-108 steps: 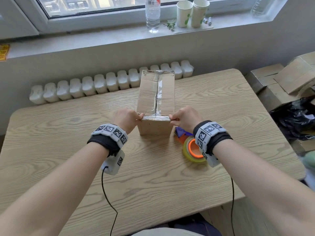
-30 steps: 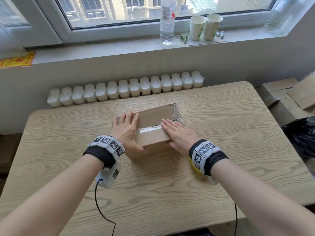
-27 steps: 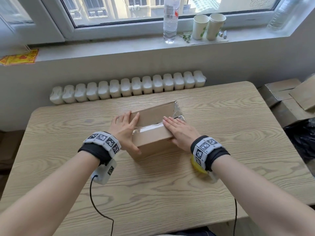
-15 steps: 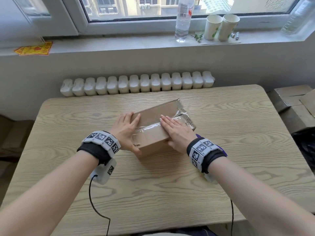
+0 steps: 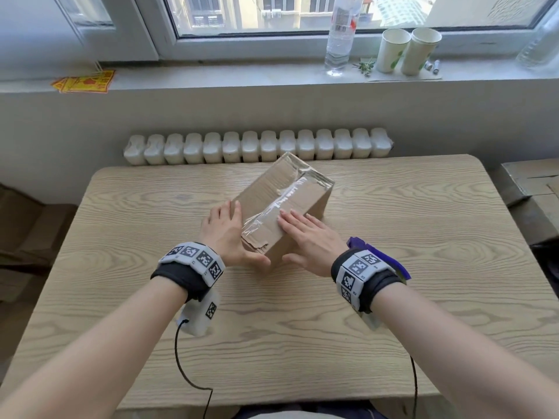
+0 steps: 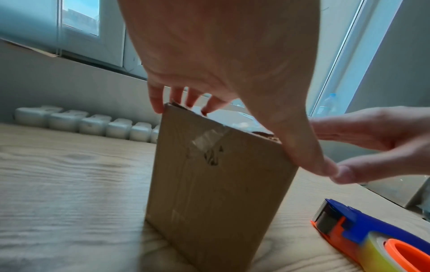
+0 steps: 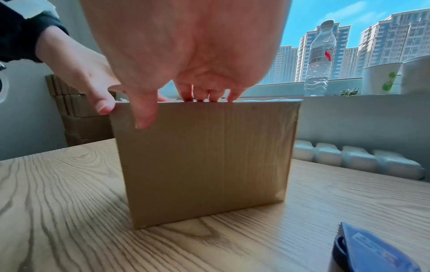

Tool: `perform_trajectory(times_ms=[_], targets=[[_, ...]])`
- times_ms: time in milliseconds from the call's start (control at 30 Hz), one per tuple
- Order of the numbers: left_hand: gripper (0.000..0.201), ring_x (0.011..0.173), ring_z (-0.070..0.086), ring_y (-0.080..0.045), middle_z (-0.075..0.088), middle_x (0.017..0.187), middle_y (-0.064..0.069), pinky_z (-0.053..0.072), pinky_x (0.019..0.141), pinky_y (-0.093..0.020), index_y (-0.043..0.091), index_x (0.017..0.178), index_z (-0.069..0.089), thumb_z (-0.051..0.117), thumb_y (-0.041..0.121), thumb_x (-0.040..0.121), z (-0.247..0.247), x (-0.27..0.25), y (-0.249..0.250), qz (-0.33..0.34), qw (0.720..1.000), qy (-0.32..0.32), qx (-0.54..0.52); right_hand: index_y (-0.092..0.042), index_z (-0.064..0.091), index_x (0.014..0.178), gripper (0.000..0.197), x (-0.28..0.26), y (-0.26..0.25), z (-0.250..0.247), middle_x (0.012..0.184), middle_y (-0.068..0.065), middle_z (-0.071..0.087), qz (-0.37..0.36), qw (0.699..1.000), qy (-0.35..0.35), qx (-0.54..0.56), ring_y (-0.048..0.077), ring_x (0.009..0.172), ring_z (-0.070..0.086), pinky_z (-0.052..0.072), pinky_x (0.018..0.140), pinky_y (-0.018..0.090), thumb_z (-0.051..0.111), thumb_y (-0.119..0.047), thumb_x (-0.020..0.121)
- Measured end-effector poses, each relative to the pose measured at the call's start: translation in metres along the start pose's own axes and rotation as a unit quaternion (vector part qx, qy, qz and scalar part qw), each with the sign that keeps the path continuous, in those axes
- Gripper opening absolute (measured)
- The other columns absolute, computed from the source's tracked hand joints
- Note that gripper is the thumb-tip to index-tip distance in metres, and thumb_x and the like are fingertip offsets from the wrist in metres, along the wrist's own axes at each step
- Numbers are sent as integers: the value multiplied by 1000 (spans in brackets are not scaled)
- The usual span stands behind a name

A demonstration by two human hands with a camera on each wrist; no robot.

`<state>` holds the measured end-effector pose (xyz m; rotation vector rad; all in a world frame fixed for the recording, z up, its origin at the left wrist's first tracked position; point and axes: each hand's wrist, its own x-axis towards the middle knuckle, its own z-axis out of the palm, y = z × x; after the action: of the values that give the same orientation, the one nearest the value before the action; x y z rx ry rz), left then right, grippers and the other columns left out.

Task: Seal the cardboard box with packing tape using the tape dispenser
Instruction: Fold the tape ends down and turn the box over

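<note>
While flat on the box (image 5: pixel 281 204), both hands (image 5: pixel 225 234) outstretched, fingers straight, gripping nothing.

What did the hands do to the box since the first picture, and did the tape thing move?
The cardboard box was turned on the table and now lies slantwise, far end toward the right. Earlier both hands pinched tape at its near edge; now the left hand rests along its side and the right hand lies flat on the taped top. The tape dispenser stayed on the table beside the right wrist.
</note>
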<state>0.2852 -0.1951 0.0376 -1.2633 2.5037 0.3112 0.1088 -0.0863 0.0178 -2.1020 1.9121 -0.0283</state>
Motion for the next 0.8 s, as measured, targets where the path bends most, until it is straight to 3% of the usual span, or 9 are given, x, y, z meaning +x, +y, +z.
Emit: perform_trajectory(times_ms=[100,233,300,433,500,633,800], targets=[[136,140,13,-32,9,155,-15,19,115,-44,8,147,4,61,82,48,2,-2,2,-15,1000,13,-17,-18,5,151,85,1,0,2,160,-3,1,-6,1000,0,-9,10,147,0,-5,116,27,46,-57,88],[91,137,21,-31,12,156,-12,25,113,-41,7,146,18,60,54,79,6,-3,7,29,999,44,-13,-16,4,151,90,2,-4,5,160,-4,1,-13,1000,-8,-17,10,147,0,-5,117,28,46,-62,85],[80,131,29,-32,16,155,-10,30,110,-40,11,145,24,59,48,83,9,-4,13,48,997,56,-16,-17,6,151,82,-1,-5,6,160,-4,2,-12,1000,-7,-19,10,147,0,-5,117,28,46,-55,89],[55,113,40,-31,26,153,-7,40,98,-41,33,136,43,59,42,84,16,-7,20,94,991,90,-33,-21,10,151,66,-9,0,10,160,-5,6,-5,1000,5,-20,13,147,3,-4,117,29,43,-37,96],[48,109,43,-31,30,152,-6,42,93,-42,37,132,48,60,39,85,17,-7,23,110,988,101,-39,-20,9,151,63,-13,2,10,160,-5,6,-1,1000,7,-16,13,147,3,-4,117,29,41,-26,97],[40,118,42,-37,34,149,-13,44,94,-47,31,129,53,57,31,89,19,-2,39,132,982,113,-74,-19,7,151,73,-22,11,6,160,-4,6,-7,1000,20,-12,12,147,3,-5,116,26,36,5,88],[33,99,55,-46,55,127,-26,54,74,-54,19,112,68,70,17,79,22,5,61,158,970,155,-103,-17,8,150,78,-33,27,6,159,-3,8,20,999,45,0,11,147,4,-7,114,22,35,11,83]])
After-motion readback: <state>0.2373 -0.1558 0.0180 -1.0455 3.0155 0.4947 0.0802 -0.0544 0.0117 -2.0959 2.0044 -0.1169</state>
